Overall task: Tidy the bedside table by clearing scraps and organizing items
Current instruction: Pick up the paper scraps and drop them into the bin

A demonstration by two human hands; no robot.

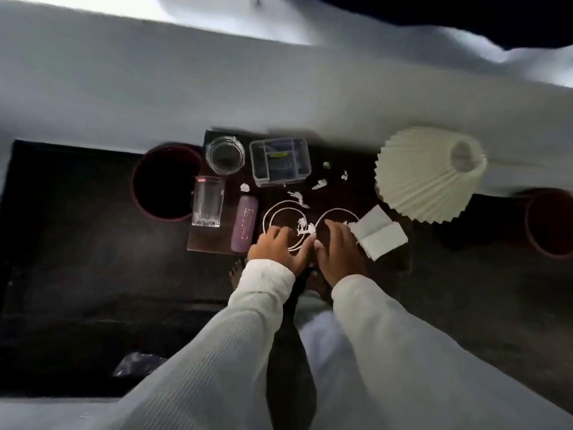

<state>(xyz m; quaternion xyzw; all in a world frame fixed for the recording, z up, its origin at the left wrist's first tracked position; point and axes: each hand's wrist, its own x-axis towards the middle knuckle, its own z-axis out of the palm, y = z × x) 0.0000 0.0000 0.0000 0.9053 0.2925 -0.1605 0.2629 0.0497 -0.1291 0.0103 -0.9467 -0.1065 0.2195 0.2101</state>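
On the dark bedside table (384,259) lies a white cable (280,203) in two loops. My left hand (277,248) sits on the left loop with fingers curled over it, thumb reaching right. My right hand (338,251) lies on the right loop with fingers fairly straight. The two thumbs meet where the loops cross. A clump of white paper scraps (305,228) sits just beyond the thumbs. More scraps (319,184) are scattered farther back. A folded white paper (379,232) lies right of my right hand.
A purple bottle (245,223), a glass tumbler (207,201), a glass jar (224,155) and a clear organizer box (279,161) stand at the left and back. A pleated lamp shade (424,175) fills the right back. Red-rimmed bins stand at the left (166,181) and right (550,223).
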